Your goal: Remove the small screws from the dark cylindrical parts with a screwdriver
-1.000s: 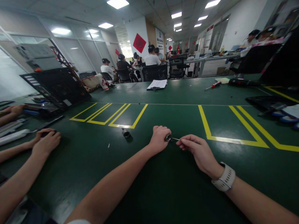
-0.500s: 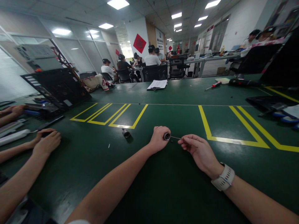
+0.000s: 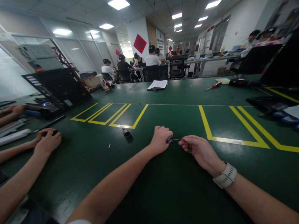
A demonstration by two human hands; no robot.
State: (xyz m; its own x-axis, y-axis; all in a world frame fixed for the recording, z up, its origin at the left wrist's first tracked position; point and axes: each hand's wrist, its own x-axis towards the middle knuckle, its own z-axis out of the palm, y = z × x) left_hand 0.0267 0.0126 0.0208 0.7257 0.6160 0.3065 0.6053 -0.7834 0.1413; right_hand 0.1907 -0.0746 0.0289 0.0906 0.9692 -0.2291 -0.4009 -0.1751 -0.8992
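My left hand (image 3: 161, 139) is closed around a small dark metal cylinder (image 3: 169, 139), most of it hidden by the fingers; its end shows at the thumb side. Between the fingertips of my right hand (image 3: 197, 151) is a thin metal rod (image 3: 177, 139), pinched and pointing left. The rod's tip meets the cylinder's end; whether it goes inside I cannot tell. To the left of my left hand, a similar metal cylinder (image 3: 126, 133) with a narrower neck lies on the green table (image 3: 149, 189).
At the left, another person's hands (image 3: 48, 141) rest on the table. A clipboard with papers (image 3: 157, 84) and a red-handled screwdriver (image 3: 213, 86) lie toward the far edge. Yellow tape (image 3: 238, 142) marks the tabletop. A black pouch (image 3: 268, 102) is at the right.
My left hand has turned the cylinder, so its round open end no longer faces me, and has shifted slightly right. The rod is now nearly level. My right hand has barely moved.
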